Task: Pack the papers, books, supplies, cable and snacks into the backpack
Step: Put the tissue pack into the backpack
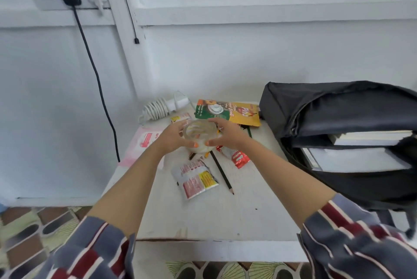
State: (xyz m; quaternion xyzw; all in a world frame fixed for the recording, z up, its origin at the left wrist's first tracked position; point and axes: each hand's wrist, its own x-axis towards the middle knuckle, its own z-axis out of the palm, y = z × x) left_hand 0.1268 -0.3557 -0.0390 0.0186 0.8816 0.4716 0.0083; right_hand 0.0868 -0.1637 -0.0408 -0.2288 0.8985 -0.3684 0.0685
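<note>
Left hand: the left hand (173,136) holds the left side of a clear round tub (199,133), fingers bent round it.
Right hand: the right hand (225,136) holds the other side the same way, so the tub sits between both hands.
Tub: it is over the far middle of the table (214,218). I cannot tell if it touches the table. What is inside is too blurry to name.
Which way to go: the backpack (338,107) is to the right of the hands. The right hand is the nearer one.
Bag mouth: it gapes toward the left and the person. Books (370,139) lie flat inside, with dark room above them.
Shape: the tub is round, so it has no long side to line up.
Under the path: a red packet (237,158) and a pencil (222,174) lie low between the hands and the bag. The pencil points its tip at the person.
Waiting to be packed: a coiled white cable (155,109) and a green and yellow snack pouch (228,112) at the back, and a silver sachet (196,179) nearer.
Edges: a pink packet (144,141) lies right at the left edge and could slip off if bumped.
Open room: the near part of the table is bare, so I think the arms can swing right without trouble.
</note>
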